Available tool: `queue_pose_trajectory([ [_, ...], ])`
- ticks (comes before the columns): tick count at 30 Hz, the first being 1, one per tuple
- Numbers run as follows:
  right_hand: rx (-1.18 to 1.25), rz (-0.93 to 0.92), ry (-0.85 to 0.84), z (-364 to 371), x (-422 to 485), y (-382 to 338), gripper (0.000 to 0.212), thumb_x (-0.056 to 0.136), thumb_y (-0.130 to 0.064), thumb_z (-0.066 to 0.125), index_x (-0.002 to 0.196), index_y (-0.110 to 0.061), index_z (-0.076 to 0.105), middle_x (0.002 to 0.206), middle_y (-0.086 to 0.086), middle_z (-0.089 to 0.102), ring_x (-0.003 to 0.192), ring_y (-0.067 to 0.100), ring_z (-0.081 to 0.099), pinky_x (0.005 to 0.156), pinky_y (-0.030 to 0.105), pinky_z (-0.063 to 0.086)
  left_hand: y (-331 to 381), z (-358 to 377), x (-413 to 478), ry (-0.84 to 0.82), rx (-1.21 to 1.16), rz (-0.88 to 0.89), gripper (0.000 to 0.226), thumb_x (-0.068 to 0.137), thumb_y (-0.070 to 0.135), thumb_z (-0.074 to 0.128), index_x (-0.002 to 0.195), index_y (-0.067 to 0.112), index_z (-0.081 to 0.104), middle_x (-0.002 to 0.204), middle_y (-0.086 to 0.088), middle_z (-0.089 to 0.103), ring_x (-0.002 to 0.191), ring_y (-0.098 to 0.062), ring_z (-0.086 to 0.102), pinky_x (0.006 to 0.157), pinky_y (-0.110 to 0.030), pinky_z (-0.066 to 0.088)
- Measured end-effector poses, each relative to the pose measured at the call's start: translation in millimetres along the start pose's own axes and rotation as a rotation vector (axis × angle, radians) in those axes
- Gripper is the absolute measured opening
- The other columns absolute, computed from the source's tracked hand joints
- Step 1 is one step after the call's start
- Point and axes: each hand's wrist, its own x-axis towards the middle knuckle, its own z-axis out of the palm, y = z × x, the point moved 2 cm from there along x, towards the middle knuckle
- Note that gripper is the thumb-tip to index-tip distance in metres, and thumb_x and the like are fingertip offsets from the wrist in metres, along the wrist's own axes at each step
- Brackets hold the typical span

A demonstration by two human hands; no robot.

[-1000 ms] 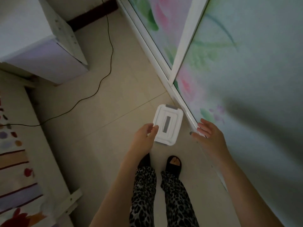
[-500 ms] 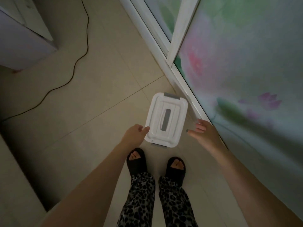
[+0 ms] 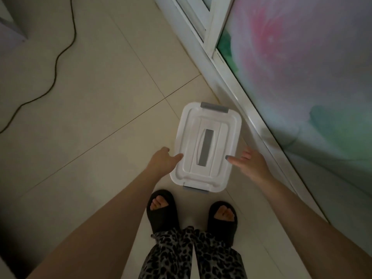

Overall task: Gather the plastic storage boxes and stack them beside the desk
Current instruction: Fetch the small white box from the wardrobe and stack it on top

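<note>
A white plastic storage box (image 3: 207,147) with a grey handle strip in its lid and grey clips at both short ends sits on the tiled floor, just ahead of my feet. My left hand (image 3: 163,162) is at the box's left edge, thumb resting on the lid rim. My right hand (image 3: 250,163) is at the right edge, fingers spread and reaching over the rim; whether it touches is unclear. The box stays on the floor and neither hand has closed around it.
A sliding door with a white frame (image 3: 219,63) and flower-patterned panels runs along the right, close to the box. A dark cable (image 3: 58,55) snakes over the floor at the left. A corner of pale furniture (image 3: 11,27) shows at the top left.
The view has dropped closer to the floor and the box looks larger. Both hands have come in to the box's two long sides; the right hand was farther off before.
</note>
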Motion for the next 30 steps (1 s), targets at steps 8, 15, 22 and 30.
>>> queue_pose_trajectory([
  [8, 0.06, -0.062, -0.037, 20.5, 23.6, 9.1, 0.046, 0.076, -0.024, 0.082, 0.118, -0.019, 0.064, 0.108, -0.002, 0.072, 0.092, 0.009, 0.068, 0.069, 0.021, 0.052, 10.0, 7.0, 33.2, -0.004, -0.169, 0.04, 0.098, 0.079, 0.046, 0.075, 0.152, 0.008, 0.023, 0.15, -0.01, 0.042, 0.132, -0.03, 0.046, 0.104, -0.04, 0.04],
  [15, 0.158, -0.043, -0.026, 29.3, 29.8, 6.0, 0.024, 0.073, -0.025, 0.083, 0.092, -0.03, 0.068, 0.076, -0.018, 0.074, 0.068, -0.007, 0.068, 0.05, 0.007, 0.047, 21.9, 13.1, 42.9, 0.145, -0.135, 0.088, 0.076, 0.065, 0.047, 0.085, 0.12, 0.01, 0.049, 0.111, -0.002, 0.056, 0.091, -0.018, 0.056, 0.065, -0.023, 0.043],
  [22, 0.199, -0.108, 0.058, 28.1, 7.9, -11.9, 0.023, 0.069, -0.018, 0.087, 0.088, -0.012, 0.074, 0.081, -0.002, 0.077, 0.074, 0.009, 0.074, 0.058, 0.019, 0.055, 25.3, 4.9, 11.6, 0.302, -0.292, 0.117, 0.08, 0.051, 0.064, 0.082, 0.105, 0.023, 0.039, 0.1, 0.008, 0.051, 0.084, -0.006, 0.053, 0.06, -0.022, 0.041],
  [30, 0.211, -0.199, 0.099, 13.0, -57.5, -73.1, 0.034, 0.066, -0.02, 0.089, 0.095, -0.01, 0.075, 0.087, 0.003, 0.077, 0.077, 0.013, 0.075, 0.063, 0.029, 0.059, 41.3, -37.1, -69.8, 0.387, -0.397, 0.121, 0.08, 0.039, 0.075, 0.077, 0.095, 0.028, 0.046, 0.091, 0.013, 0.058, 0.078, -0.003, 0.059, 0.055, -0.021, 0.045],
])
